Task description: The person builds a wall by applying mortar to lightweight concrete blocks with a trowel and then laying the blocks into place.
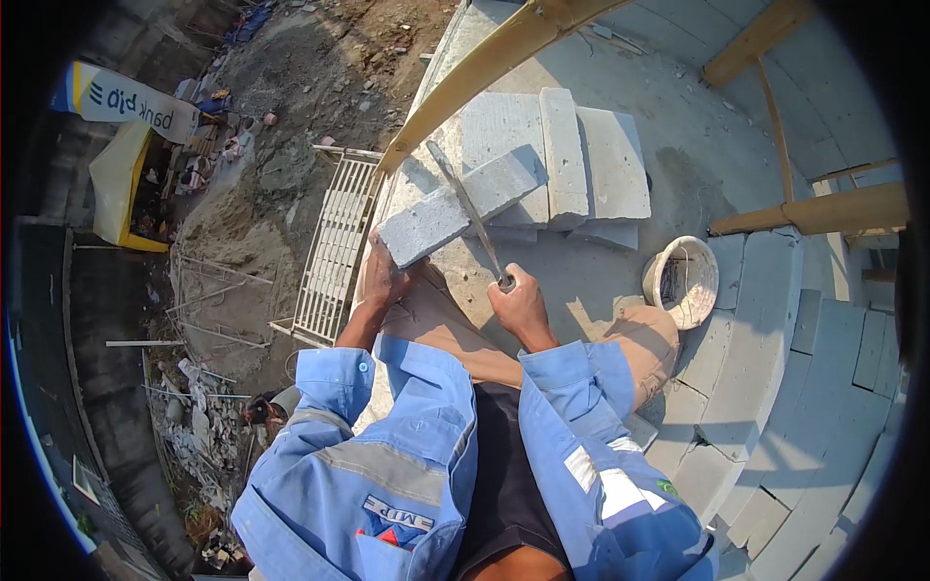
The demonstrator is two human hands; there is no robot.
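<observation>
My left hand [387, 275] is closed on the lower left end of a light grey concrete block [426, 225]. Part of that hand is hidden by the block, which lies tilted across my view. The fingers of my right hand [521, 306] wrap round the handle of a long-bladed hand tool [467, 207]. Its narrow blade is seen nearly edge-on and crosses over the block, pointing away from me. Just beyond, several larger pale blocks [612, 165] are stacked on the concrete floor [678, 131].
A bucket [651, 281] with a mortar-smeared inside stands by my right knee. Block walls [746, 358] rise on the right. A wooden beam [465, 82] slants across the front. To the left, past the floor edge, a metal frame [334, 242] stands above lower rubble ground [228, 242].
</observation>
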